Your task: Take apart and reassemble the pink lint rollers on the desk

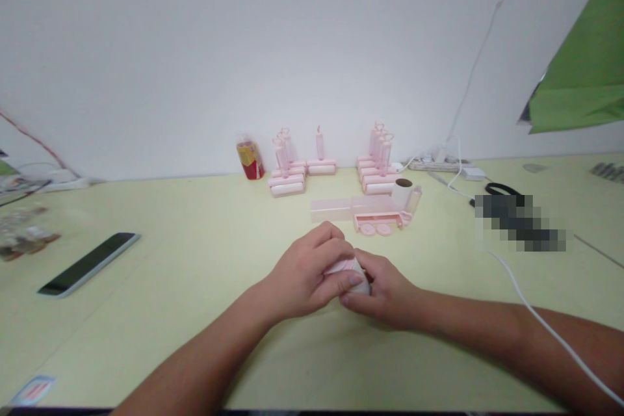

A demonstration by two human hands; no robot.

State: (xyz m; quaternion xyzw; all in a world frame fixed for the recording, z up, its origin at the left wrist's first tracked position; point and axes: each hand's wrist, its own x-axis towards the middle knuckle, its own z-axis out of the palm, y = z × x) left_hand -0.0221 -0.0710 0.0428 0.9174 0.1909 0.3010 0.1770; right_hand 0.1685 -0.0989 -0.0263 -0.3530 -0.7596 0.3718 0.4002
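Observation:
Over the middle of the table, my left hand (312, 270) is closed around a small white roll with pink markings (359, 278), its thumb pressed along the near side. My right hand (387, 292) grips the other end of the same roll, thumb below it. Fingers cover most of the roll. Just beyond my hands lie a pink open casing (380, 220), two pink round caps (376, 229) and a clear pinkish box (331, 210). Another white roll with a brown core (402, 194) stands upright beside a clear tube-like handle (414, 200).
Pink lint rollers with upright handles stand along the wall in a left group (287, 182), a single middle one (322, 168) and a right group (379, 181). A red-and-yellow drink bottle (250, 159), phone (90, 264), power strip (433, 164) and white cable (550, 331) are around them.

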